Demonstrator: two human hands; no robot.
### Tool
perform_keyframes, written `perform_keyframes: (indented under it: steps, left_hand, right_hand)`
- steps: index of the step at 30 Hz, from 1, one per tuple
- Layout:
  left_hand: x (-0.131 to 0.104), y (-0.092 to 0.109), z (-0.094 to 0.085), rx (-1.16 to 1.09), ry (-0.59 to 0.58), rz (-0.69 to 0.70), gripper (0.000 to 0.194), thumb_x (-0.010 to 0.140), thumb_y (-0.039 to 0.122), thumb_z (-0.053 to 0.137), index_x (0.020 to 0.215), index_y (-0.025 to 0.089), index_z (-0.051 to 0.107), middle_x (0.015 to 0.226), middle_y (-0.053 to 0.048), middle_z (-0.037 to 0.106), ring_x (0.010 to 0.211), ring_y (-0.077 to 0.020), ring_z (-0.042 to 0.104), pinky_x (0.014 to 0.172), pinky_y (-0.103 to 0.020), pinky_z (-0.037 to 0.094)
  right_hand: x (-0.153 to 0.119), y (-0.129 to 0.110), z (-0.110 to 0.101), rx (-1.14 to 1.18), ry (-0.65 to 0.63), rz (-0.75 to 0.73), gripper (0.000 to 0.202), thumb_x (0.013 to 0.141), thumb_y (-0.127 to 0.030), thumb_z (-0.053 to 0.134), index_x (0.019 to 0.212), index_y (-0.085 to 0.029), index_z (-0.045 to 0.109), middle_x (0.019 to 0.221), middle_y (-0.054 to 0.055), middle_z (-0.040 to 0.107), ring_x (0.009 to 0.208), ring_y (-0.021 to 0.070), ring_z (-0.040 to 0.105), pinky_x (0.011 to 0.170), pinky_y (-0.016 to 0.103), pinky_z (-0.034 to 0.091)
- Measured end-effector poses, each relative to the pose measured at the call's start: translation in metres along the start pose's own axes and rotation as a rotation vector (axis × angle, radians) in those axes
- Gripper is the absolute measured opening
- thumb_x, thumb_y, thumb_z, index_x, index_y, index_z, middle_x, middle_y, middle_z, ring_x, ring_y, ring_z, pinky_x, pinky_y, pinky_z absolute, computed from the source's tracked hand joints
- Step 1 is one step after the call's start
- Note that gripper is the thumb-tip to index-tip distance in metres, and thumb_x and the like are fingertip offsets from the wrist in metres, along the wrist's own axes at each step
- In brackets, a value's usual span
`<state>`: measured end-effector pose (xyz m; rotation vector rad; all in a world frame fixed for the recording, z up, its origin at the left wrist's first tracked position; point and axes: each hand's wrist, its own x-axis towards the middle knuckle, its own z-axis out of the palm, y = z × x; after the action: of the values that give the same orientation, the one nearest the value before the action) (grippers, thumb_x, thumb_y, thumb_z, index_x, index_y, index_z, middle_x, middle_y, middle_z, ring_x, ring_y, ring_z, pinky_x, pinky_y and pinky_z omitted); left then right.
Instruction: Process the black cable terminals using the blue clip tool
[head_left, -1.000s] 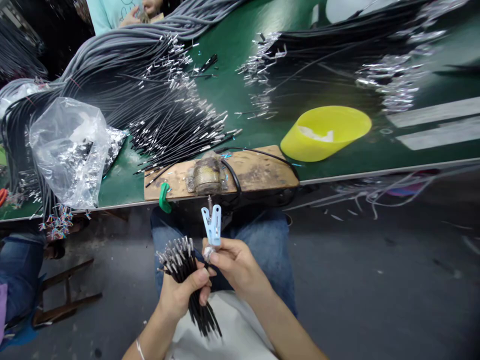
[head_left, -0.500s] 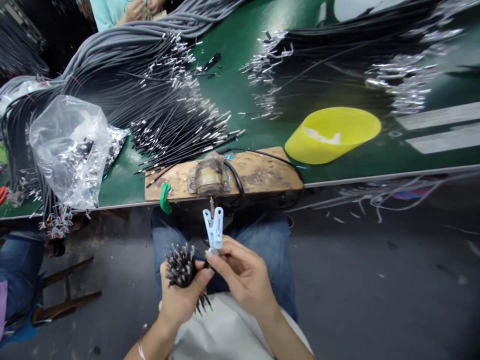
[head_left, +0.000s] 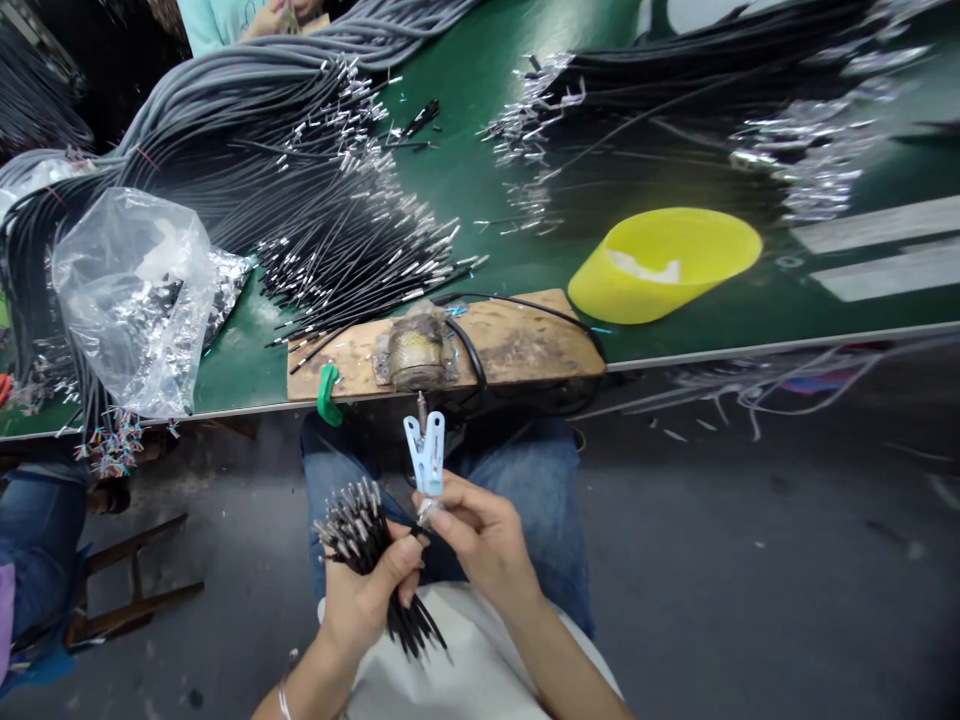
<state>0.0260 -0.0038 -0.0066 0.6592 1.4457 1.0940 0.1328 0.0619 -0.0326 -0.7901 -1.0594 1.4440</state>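
Observation:
My left hand [head_left: 367, 595] is wrapped round a bundle of short black cables [head_left: 352, 525], their silvery ends fanned upward and their tails hanging below the palm. Its thumb presses one cable that points to the right. At that cable's tip, my right hand [head_left: 487, 545] pinches a small silvery, foil-like end [head_left: 429, 512]. Just above the fingertips is a light-blue clothes peg [head_left: 425, 452], fixed to the shaft of a small motor [head_left: 418, 350]. Whether the peg touches the foil is hard to make out.
The motor sits on a wooden board [head_left: 525, 335] at the table edge, beside a green clamp [head_left: 328, 395]. A yellow container [head_left: 637, 275], a plastic bag [head_left: 135, 300] and heaps of black cables [head_left: 360, 250] lie on the green table [head_left: 465, 190]. A co-worker's hands [head_left: 277, 18] show beyond.
The cable bundle in my left hand has tilted, its silvery ends moving left and its tails showing more at lower right. My right hand stays below the peg, nearly in place.

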Motion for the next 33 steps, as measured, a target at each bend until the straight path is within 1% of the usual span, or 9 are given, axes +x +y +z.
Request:
perform_keyframes:
  steps: [2,5,7,10,14,19,23,27,33]
  left_hand:
    - [0.000,-0.001,-0.001,0.013,0.029,0.001,0.036,0.073,0.048,0.067,0.072,0.013,0.061,0.044,0.004,0.046,0.039,-0.0063,0.040,0.042,-0.022,0.033]
    - [0.001,-0.003,-0.003,0.034,0.072,0.013,0.028,0.071,0.041,0.071,0.073,0.013,0.064,0.046,0.004,0.049,0.040,-0.0067,0.042,0.043,-0.022,0.036]
    - [0.002,-0.003,-0.003,0.039,0.078,0.016,0.026,0.070,0.038,0.072,0.071,0.013,0.064,0.045,0.004,0.049,0.040,-0.0069,0.043,0.043,-0.022,0.036]
    - [0.003,-0.003,-0.003,0.024,0.072,0.006,0.025,0.070,0.037,0.072,0.071,0.013,0.065,0.044,0.004,0.049,0.039,-0.0066,0.043,0.042,-0.022,0.035]
    - [0.005,-0.001,-0.002,-0.028,0.039,-0.024,0.030,0.070,0.042,0.072,0.069,0.013,0.063,0.043,0.004,0.048,0.039,-0.0055,0.041,0.042,-0.021,0.033]
    - [0.009,0.001,-0.003,-0.121,-0.023,-0.092,0.043,0.065,0.054,0.071,0.070,0.013,0.060,0.053,0.002,0.052,0.036,-0.0039,0.040,0.039,-0.021,0.028]
    - [0.010,0.001,-0.005,-0.149,-0.051,-0.128,0.044,0.062,0.054,0.073,0.071,0.013,0.059,0.054,0.001,0.052,0.036,-0.0035,0.040,0.038,-0.021,0.028]
    - [0.010,0.000,-0.005,-0.133,-0.050,-0.116,0.045,0.063,0.055,0.072,0.072,0.013,0.059,0.055,0.001,0.053,0.037,-0.0041,0.040,0.039,-0.021,0.028]
    - [0.010,-0.002,-0.004,-0.053,0.002,-0.031,0.037,0.070,0.049,0.069,0.069,0.014,0.058,0.044,0.005,0.045,0.039,-0.0048,0.039,0.043,-0.022,0.029]
  right_hand:
    - [0.000,0.003,-0.004,0.110,0.044,0.102,0.007,0.070,-0.027,0.071,0.069,-0.021,0.068,0.063,0.001,0.066,0.055,0.0129,0.061,0.052,0.021,0.049]
    - [-0.001,-0.001,-0.007,0.201,0.051,0.182,0.024,0.064,-0.026,0.078,0.086,-0.024,0.070,0.071,0.001,0.073,0.063,0.0135,0.068,0.060,0.019,0.054]
    - [-0.001,-0.007,-0.007,0.198,0.029,0.196,0.025,0.064,-0.019,0.078,0.086,-0.025,0.070,0.071,0.000,0.074,0.063,0.0117,0.070,0.062,0.016,0.054]
    - [0.001,-0.014,-0.007,0.150,0.030,0.168,0.025,0.064,-0.010,0.075,0.083,-0.026,0.071,0.067,-0.002,0.074,0.060,0.0093,0.069,0.061,0.012,0.053]
    - [-0.001,-0.015,-0.006,0.082,0.089,0.067,0.029,0.063,-0.004,0.072,0.082,-0.025,0.071,0.066,-0.002,0.074,0.056,0.0098,0.069,0.058,0.013,0.054]
    - [-0.004,-0.012,-0.010,0.003,0.031,0.064,0.020,0.064,-0.011,0.074,0.080,-0.023,0.070,0.060,-0.001,0.073,0.050,0.0115,0.066,0.051,0.016,0.054]
    - [0.000,-0.015,-0.012,0.000,0.043,0.132,0.013,0.068,-0.022,0.074,0.081,-0.021,0.070,0.069,0.003,0.075,0.059,0.0142,0.070,0.056,0.017,0.057]
    - [0.002,-0.020,-0.008,-0.013,0.015,0.172,0.015,0.069,-0.022,0.073,0.084,-0.020,0.070,0.071,0.004,0.076,0.063,0.0164,0.071,0.057,0.019,0.058]
    - [-0.005,-0.020,-0.007,-0.210,0.078,-0.026,0.011,0.071,-0.013,0.067,0.079,-0.021,0.068,0.065,0.000,0.072,0.053,0.0124,0.066,0.052,0.018,0.053]
